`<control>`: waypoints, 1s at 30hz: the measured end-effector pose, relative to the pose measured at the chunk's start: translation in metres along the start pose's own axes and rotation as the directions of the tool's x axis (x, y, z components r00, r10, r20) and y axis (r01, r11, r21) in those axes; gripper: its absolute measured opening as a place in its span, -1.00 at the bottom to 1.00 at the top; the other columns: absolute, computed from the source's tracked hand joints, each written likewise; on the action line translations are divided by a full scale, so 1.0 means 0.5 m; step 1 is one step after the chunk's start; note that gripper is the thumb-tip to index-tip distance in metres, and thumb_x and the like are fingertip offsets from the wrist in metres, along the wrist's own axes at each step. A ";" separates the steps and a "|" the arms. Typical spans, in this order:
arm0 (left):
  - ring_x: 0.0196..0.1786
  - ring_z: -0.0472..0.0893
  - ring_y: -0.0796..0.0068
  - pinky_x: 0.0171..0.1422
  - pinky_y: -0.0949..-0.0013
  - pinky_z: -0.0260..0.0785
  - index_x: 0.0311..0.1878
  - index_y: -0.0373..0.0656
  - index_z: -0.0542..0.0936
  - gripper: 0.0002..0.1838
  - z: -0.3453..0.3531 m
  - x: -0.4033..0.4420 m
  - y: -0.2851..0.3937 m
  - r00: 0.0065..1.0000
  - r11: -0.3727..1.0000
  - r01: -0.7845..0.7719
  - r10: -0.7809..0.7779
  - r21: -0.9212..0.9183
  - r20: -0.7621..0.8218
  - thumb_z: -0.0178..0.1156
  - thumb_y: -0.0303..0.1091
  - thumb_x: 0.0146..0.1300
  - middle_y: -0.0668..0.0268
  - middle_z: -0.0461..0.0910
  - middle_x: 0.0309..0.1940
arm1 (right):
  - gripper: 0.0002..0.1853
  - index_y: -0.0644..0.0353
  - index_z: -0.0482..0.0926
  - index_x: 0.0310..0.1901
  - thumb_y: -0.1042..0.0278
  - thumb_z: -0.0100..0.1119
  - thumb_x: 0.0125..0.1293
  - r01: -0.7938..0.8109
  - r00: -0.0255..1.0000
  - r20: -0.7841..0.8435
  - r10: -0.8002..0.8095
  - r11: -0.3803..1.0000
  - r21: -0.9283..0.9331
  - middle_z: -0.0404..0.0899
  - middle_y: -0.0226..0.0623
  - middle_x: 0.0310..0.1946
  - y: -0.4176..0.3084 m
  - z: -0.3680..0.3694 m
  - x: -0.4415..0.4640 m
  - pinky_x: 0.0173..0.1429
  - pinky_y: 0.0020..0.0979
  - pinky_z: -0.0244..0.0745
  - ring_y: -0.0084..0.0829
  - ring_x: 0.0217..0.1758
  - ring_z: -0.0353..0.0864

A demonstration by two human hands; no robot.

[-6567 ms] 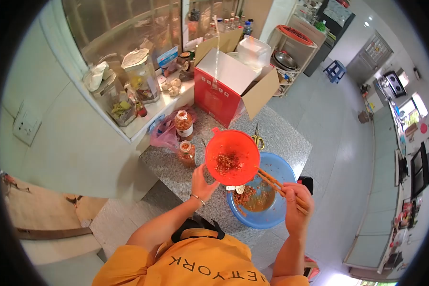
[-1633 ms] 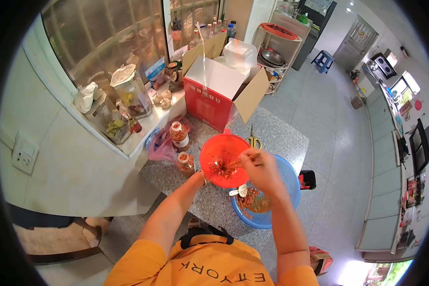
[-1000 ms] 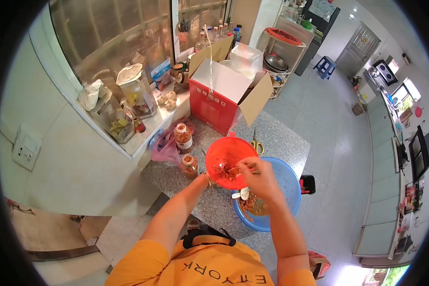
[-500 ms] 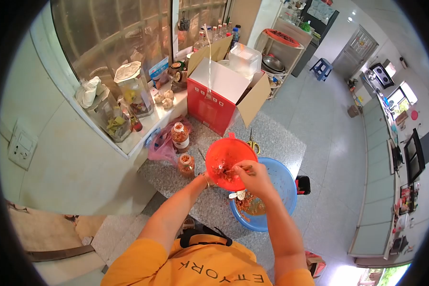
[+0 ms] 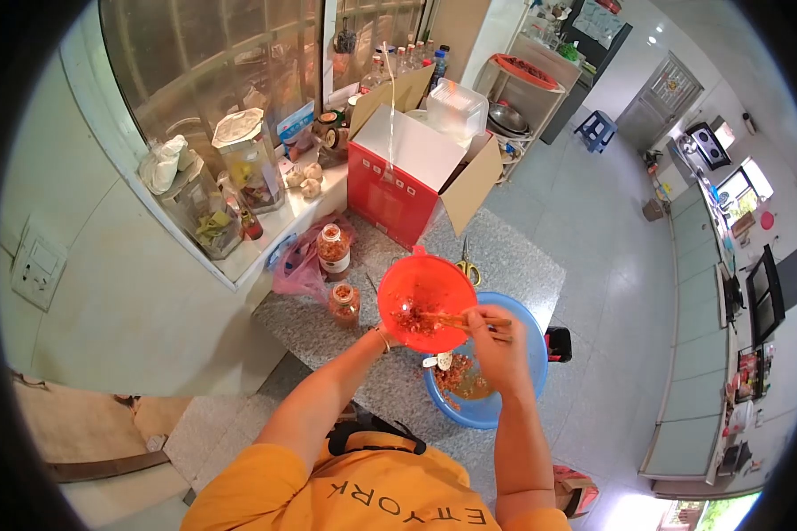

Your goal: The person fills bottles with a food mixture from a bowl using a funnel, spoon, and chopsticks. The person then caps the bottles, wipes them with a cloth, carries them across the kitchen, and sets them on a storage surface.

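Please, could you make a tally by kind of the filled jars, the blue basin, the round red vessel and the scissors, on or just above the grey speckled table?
Clear jars with orange-red contents: 2
Round blue plastic basin: 1
Round red plastic vessel: 1
Yellow-handled metal scissors: 1
Total: 5

Orange cloth T-shirt (image 5: pixel 372 478): dark "YORK", upside down, plus "E" | red cardboard box (image 5: pixel 385 196): white square symbols, illegible
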State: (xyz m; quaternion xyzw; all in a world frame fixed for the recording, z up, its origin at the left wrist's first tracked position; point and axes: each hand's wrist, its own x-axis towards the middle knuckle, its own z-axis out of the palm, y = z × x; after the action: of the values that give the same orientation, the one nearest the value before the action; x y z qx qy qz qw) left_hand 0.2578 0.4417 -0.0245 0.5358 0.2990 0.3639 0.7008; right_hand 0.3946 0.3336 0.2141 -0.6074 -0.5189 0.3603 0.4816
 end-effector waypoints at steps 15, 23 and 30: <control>-0.01 0.59 0.28 0.13 0.17 0.42 0.02 -0.09 0.55 -0.62 0.001 -0.004 -0.002 0.999 0.998 -0.035 0.035 0.043 -0.006 0.32 -0.42 0.09 0.31 0.60 -0.12 | -0.83 0.39 0.62 -0.20 0.42 0.16 0.34 0.042 0.992 0.129 -0.012 0.972 -0.230 0.68 -0.25 -0.35 0.026 0.039 0.050 -0.10 -0.42 0.58 -0.46 -0.18 0.68; -0.01 0.59 0.28 0.13 0.17 0.42 0.02 -0.09 0.55 -0.62 0.001 0.002 -0.004 0.999 0.997 -0.041 0.042 0.070 -0.010 0.32 -0.41 0.09 0.31 0.60 -0.12 | -0.82 0.38 0.63 -0.18 0.41 0.19 0.32 0.037 0.982 0.189 -0.005 0.985 -0.167 0.69 -0.26 -0.31 0.026 0.025 0.051 -0.06 -0.47 0.53 -0.51 -0.20 0.65; 0.00 0.59 0.27 0.13 0.17 0.42 0.03 -0.09 0.55 -0.62 -0.006 -0.001 -0.008 0.998 0.995 -0.035 0.039 0.088 -0.043 0.32 -0.41 0.09 0.31 0.60 -0.12 | -0.83 0.39 0.62 -0.16 0.45 0.13 0.36 -0.027 0.991 0.128 0.029 0.999 -0.017 0.68 -0.23 -0.28 -0.043 -0.055 0.020 -0.03 -0.48 0.56 -0.49 -0.17 0.66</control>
State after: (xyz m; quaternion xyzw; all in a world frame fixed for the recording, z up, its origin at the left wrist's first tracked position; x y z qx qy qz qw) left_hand 0.2556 0.4423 -0.0290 0.5631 0.3204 0.3753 0.6629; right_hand 0.4164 0.3373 0.2431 -0.5939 -0.5430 0.4012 0.4376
